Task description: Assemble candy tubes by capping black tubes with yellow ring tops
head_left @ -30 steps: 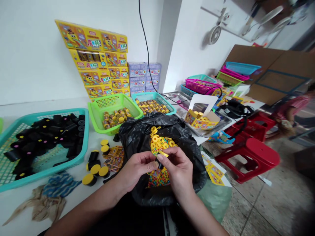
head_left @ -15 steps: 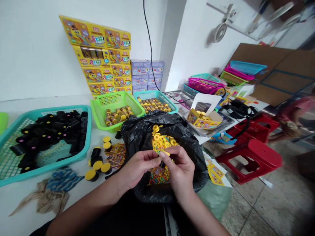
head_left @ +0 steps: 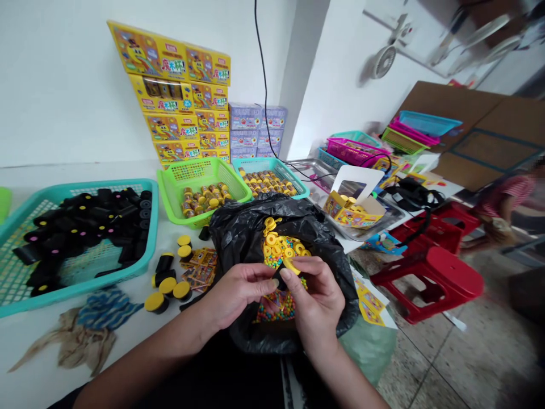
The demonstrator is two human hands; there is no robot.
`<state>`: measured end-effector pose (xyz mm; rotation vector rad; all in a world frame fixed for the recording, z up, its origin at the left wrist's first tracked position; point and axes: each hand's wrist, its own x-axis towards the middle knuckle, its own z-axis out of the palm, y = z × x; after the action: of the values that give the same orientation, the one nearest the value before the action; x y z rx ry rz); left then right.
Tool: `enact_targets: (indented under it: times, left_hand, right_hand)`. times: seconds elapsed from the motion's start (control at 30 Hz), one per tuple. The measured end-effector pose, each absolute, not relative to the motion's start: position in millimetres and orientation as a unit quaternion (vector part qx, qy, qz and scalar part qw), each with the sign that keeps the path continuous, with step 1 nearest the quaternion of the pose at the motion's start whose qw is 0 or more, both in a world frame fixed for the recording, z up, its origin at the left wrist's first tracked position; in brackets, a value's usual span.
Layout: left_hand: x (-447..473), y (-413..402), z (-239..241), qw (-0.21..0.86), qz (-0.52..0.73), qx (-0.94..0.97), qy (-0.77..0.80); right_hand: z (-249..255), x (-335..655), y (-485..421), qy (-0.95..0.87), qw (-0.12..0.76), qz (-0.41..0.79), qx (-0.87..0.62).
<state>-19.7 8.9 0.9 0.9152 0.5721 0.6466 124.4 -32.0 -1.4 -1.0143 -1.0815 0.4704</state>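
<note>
Over the bag-lined bin, both hands are closed on one small black cup (head_left: 280, 278) with a yellow lid (head_left: 291, 265), tilted to the right. My left hand (head_left: 249, 287) pinches the black body from the left. The fingers of my right hand (head_left: 318, 295) press round the lid and the near side. Below them, the black plastic bag (head_left: 242, 227) holds colourful candy beads (head_left: 275, 309) and yellow ring-shaped pieces (head_left: 272, 244). Left of the bag, several capped black cups (head_left: 168, 286) stand or lie beside printed card sheets (head_left: 200, 267).
A teal basket (head_left: 153, 227) of black cups is at left, near crumpled cloths (head_left: 97, 318). Behind the bag are a green basket (head_left: 168, 196), a blue basket (head_left: 304, 190) and stacked yellow boxes (head_left: 170, 128). Red stools (head_left: 453, 272) and a person (head_left: 506, 199) are at right.
The cup in my hands now shows its yellow lid more clearly and tilts to the right. My right hand has shifted slightly right. The camera view has moved a little.
</note>
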Motion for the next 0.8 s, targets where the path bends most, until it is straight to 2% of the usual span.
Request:
enact_targets:
  times: [0.17,0.37,0.6,0.8]
  left_hand:
    - [-19.9,9.0,-2.6,0.813,0.300,0.415,0.279]
    - [-23.4,8.4,-1.1,0.824,0.274,0.424,0.256]
    - [-19.0,8.5,-4.8,0.728,0.327,0.527,0.292]
    - [-14.9,6.7,-5.9,0.793,0.318,0.432,0.288]
  right_hand:
    - [-0.9,123.7,-31.3,-0.429,0.726,0.260,-0.471]
    - [-3.5,124.4,-31.6,-0.411,0.734,0.253,-0.477]
    - [-0.7,126.2,-34.0,-0.439,0.708,0.254,-0.491]
    - [-0.4,126.2,-33.9,-0.477,0.687,0.231,-0.497]
